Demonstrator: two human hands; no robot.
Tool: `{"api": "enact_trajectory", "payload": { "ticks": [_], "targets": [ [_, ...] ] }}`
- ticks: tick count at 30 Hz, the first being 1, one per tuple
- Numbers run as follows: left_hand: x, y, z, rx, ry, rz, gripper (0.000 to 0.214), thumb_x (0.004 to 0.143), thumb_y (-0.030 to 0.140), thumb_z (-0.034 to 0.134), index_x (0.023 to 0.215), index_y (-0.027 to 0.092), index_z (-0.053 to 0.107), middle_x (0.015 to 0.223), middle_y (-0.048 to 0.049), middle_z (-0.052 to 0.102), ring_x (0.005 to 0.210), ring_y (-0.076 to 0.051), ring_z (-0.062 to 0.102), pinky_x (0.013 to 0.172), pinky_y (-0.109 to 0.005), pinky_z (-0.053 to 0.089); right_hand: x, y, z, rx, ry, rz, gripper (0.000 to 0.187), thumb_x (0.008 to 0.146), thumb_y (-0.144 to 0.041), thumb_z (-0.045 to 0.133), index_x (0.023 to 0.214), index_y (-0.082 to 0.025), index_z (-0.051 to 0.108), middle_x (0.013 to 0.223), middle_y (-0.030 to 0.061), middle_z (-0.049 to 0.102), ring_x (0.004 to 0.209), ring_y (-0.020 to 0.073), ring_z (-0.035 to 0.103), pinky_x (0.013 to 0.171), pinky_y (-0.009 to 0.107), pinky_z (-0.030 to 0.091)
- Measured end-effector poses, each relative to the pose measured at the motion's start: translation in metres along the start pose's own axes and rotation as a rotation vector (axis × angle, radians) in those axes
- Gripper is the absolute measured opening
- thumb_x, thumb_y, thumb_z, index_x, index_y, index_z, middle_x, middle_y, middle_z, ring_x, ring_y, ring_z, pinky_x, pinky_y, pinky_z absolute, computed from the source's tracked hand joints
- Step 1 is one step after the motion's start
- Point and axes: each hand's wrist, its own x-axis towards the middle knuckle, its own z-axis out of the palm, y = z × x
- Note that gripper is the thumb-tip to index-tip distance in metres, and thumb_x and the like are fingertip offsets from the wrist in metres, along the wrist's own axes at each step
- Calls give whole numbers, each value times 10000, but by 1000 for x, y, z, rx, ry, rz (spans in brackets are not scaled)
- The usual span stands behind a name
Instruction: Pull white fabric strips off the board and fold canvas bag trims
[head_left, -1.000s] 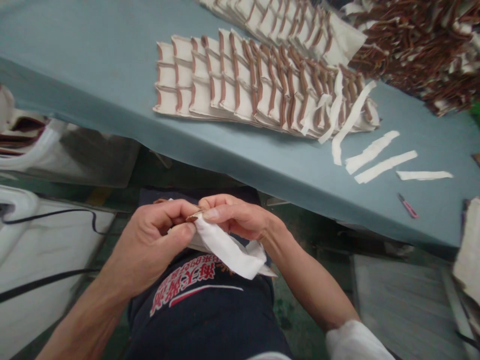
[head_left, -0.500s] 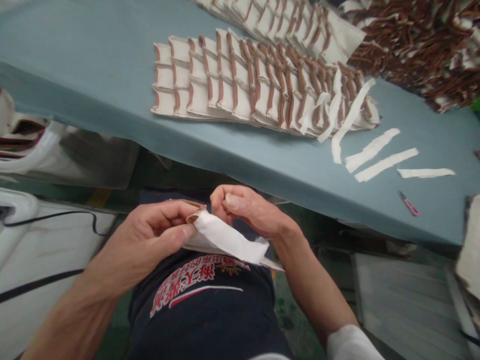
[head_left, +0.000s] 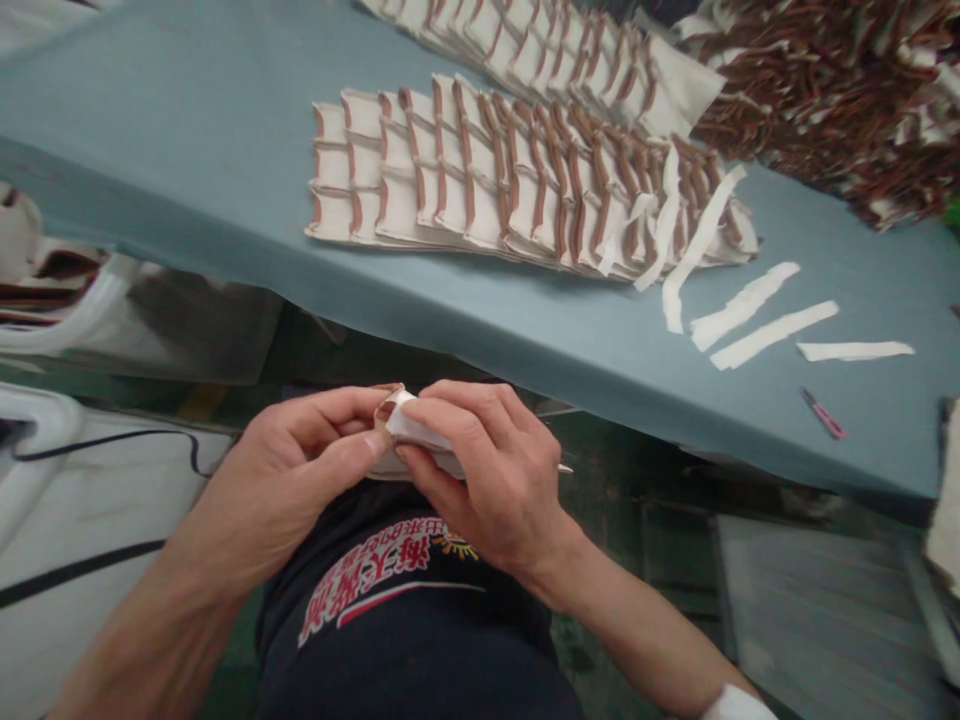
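Note:
A folded white fabric piece with a brown edge [head_left: 411,428] is held in front of my body, over the dark apron [head_left: 420,620]. My left hand [head_left: 307,450] pinches its left end between thumb and fingers, beside a small brown opening. Across the piece lies my right hand [head_left: 487,460], its thumb below and fingers above, closed on the white fabric near that same end. Most of the piece is hidden behind the right hand; a thin pale tip sticks out to its right.
On the blue table [head_left: 225,200] lie overlapping white pieces with brown edges [head_left: 480,180] and loose white strips [head_left: 772,335]. A small pink-handled cutter [head_left: 825,415] rests near the front edge. Brown and white scraps [head_left: 840,90] are heaped at the back right. White bins [head_left: 112,480] stand at left.
My right hand has swung round from behind the fabric piece to over its front and now grips it near the left end. The left hand keeps its pinch.

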Motion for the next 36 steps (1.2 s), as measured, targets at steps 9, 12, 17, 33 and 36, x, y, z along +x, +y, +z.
{"api": "enact_trajectory", "payload": {
  "ticks": [9,12,17,33,36],
  "targets": [
    [-2,-6,-13,-29,-36,13,273,808,391,967,1059,295,918,970,-12,902,967,-251,860,847,-247,694,1,-1,15,216,103,89,107,1047,-207,685,1148,-241,690,1128,82,847,1048,210,800,939,372,634],
    [-1,-6,-13,-56,-54,32,269,785,359,973,1043,299,922,967,-24,899,987,-261,855,867,-264,693,3,-2,15,261,130,84,135,1020,-171,693,1142,-229,692,1128,90,839,1066,210,794,948,363,632],
    [-1,-11,-16,-33,-135,63,373,864,437,911,1216,314,895,1181,-42,894,1096,-266,818,979,-296,666,3,1,18,260,129,141,129,998,-181,660,1098,-236,719,1146,98,828,1052,216,788,954,378,632],
    [1,2,3,218,12,67,313,855,439,803,1077,244,905,912,-21,908,851,-264,855,794,-273,680,13,8,7,748,48,653,187,1009,-368,732,942,-201,784,908,27,816,799,160,721,756,284,564],
    [1,3,7,186,-16,55,315,865,422,785,1093,245,912,906,-20,910,844,-258,855,774,-263,676,15,13,9,702,54,650,177,990,-363,732,953,-199,789,878,19,812,770,154,715,739,277,555]
  ]
}}
